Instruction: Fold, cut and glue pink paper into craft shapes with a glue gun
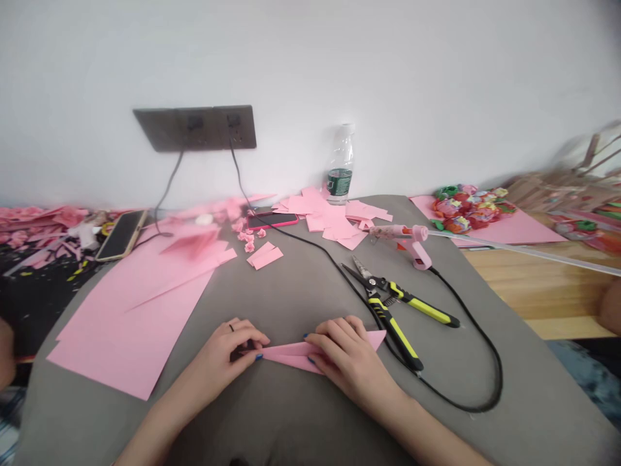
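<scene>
A folded piece of pink paper [286,354], long and pointed, lies low over the grey table [272,291] between my hands. My left hand [233,353] pinches its narrow left tip between thumb and fingers. Across its wider right part, my right hand [342,349] closes thumb and fingers on the paper, hiding some of it. Just beyond my right hand rest open shears [388,301] with yellow and black handles. A pink glue gun [410,243] with a long clear glue stick stands farther back, its black cord curving around the shears.
Large pink sheets [140,323] cover the table's left side, near a phone [121,236]. Behind are pink paper pieces [330,220], a red-edged phone [272,221] and a plastic bottle [339,168]. Colourful paper flowers [468,207] lie at right. Parts of other people show at both edges.
</scene>
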{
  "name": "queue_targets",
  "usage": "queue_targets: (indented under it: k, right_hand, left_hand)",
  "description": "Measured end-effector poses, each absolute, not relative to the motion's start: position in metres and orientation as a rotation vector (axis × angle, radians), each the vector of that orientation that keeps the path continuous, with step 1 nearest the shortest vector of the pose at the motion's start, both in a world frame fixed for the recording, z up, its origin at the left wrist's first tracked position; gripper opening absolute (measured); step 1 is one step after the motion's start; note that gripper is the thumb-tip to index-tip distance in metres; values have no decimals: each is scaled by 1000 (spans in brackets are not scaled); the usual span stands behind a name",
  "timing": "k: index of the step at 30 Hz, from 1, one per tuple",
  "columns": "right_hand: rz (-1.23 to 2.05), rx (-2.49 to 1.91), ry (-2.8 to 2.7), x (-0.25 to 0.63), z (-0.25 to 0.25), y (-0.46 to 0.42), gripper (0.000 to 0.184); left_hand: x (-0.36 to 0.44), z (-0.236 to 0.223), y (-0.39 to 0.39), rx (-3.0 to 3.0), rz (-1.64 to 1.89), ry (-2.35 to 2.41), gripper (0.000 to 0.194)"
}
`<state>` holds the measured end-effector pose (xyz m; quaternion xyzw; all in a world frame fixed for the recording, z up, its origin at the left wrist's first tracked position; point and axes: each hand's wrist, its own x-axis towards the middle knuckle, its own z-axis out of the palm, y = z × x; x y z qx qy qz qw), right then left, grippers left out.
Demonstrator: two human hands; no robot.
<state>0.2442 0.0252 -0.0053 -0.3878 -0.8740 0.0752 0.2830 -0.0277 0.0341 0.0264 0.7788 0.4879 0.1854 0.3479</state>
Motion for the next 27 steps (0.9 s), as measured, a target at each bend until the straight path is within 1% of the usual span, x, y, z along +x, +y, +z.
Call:
queue_targets:
  k: [4,9,13,17,27]
  right_hand:
    - [248,-1024,-2339,245,-5,27,12]
    - [321,-997,-2382,248,-2,30,10]
    - [290,-999,-2378,248,-3,30,9]
    - [269,-998,-2366,245,-4,29,9]
    - [232,-951,-2335,248,-6,31,11]
  left_hand:
    - [-29,28,37,2016,429,1280,21]
    - [-28,28,38,2031,406,1281,21]
    - [-20,28,34,2075,396,1337,17]
    - [-5,22,32,2129,433,1387,10]
    - [-1,7,39,2264,551,1244,9]
